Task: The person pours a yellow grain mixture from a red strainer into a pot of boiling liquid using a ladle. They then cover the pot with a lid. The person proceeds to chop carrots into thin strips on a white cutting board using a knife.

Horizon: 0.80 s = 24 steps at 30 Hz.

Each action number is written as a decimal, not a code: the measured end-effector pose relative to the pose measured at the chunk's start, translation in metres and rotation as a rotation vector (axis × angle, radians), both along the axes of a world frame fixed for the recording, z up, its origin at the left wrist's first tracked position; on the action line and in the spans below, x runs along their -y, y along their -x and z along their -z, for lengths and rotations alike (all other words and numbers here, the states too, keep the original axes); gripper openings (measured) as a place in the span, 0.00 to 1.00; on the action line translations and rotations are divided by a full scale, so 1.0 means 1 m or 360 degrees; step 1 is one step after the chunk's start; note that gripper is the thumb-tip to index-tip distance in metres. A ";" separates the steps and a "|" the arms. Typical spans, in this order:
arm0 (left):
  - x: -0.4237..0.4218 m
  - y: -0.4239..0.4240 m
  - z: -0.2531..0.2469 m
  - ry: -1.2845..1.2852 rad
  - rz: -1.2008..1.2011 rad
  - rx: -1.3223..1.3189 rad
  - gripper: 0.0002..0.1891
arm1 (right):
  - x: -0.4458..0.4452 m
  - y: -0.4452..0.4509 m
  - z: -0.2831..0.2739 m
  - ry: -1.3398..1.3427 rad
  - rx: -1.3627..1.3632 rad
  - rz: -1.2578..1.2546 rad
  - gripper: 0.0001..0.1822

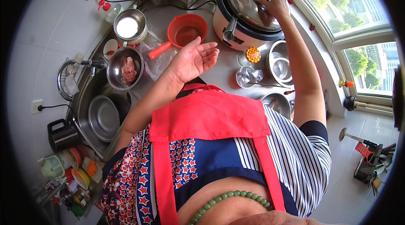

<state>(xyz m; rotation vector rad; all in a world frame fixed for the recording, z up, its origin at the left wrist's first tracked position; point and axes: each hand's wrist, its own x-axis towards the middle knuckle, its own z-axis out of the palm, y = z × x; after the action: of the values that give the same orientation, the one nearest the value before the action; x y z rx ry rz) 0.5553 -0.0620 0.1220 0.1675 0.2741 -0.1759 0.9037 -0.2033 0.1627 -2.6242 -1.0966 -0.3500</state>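
My right hand (276,3) grips the black knob of a shiny metal lid (242,0), which lies tilted over a rice cooker (227,32) with a dark rim. Palm up and fingers slightly curled, my left hand (196,59) holds nothing. Just beyond it stands a red plastic ladle (187,30) with some liquid inside, beside a crumpled clear plastic bag (155,62). Raw meat (129,70) lies in a steel bowl (111,76) by the sink. A glass jar with a checked lid (253,54) is near the cooker.
On the left, a steel sink (84,117) holds a metal basin (103,118) under a curved faucet (60,79). A steel pot (141,19) stands behind the meat bowl. Nested bowls (272,63) and another metal bowl (275,98) are at right, near the window.
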 end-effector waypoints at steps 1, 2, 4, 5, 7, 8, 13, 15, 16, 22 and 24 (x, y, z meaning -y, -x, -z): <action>0.001 0.010 0.007 -0.0029 -0.0037 -0.0050 0.26 | 0.001 0.000 0.001 0.0010 0.0011 -0.0007 0.37; 0.000 0.019 0.014 -0.0017 -0.0075 -0.0123 0.24 | 0.002 -0.002 0.001 0.0016 0.0014 -0.0009 0.37; -0.002 0.039 0.035 0.0096 -0.0173 -0.0243 0.22 | 0.004 -0.003 0.001 0.0026 0.0018 -0.0012 0.38; -0.002 0.048 0.043 0.0153 -0.0223 -0.0302 0.21 | 0.005 -0.004 0.002 0.0031 0.0020 -0.0014 0.38; -0.002 0.066 0.055 0.0228 -0.0341 -0.0423 0.17 | 0.005 -0.009 0.010 -0.0005 0.0116 -0.0025 0.38; -0.001 0.075 0.066 0.0247 -0.0397 -0.0450 0.16 | 0.005 -0.010 0.009 0.0017 0.0086 -0.0019 0.38; 0.021 0.110 0.075 0.0360 -0.0669 -0.0576 0.14 | 0.001 -0.004 0.003 -0.0213 0.0291 -0.0211 0.35; 0.032 0.119 0.074 0.0334 -0.0726 -0.0667 0.14 | 0.000 0.006 -0.002 -0.0419 0.0268 -0.0281 0.32; 0.037 0.123 0.076 0.0339 -0.0760 -0.0696 0.14 | 0.000 0.019 -0.009 -0.0499 0.0121 -0.0241 0.31; 0.044 0.156 0.081 0.0375 -0.0911 -0.0648 0.13 | 0.030 0.101 -0.042 -0.1325 -0.0420 -0.0303 0.23; 0.042 0.165 0.081 0.0376 -0.0941 -0.0607 0.13 | 0.041 0.131 -0.049 -0.1585 -0.0494 -0.0395 0.20</action>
<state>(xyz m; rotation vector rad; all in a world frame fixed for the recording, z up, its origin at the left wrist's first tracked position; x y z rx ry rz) 0.3903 -0.1037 0.0411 -0.1879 0.6648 0.3514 0.7725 -0.2442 0.2117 -1.5819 -0.8176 -0.3070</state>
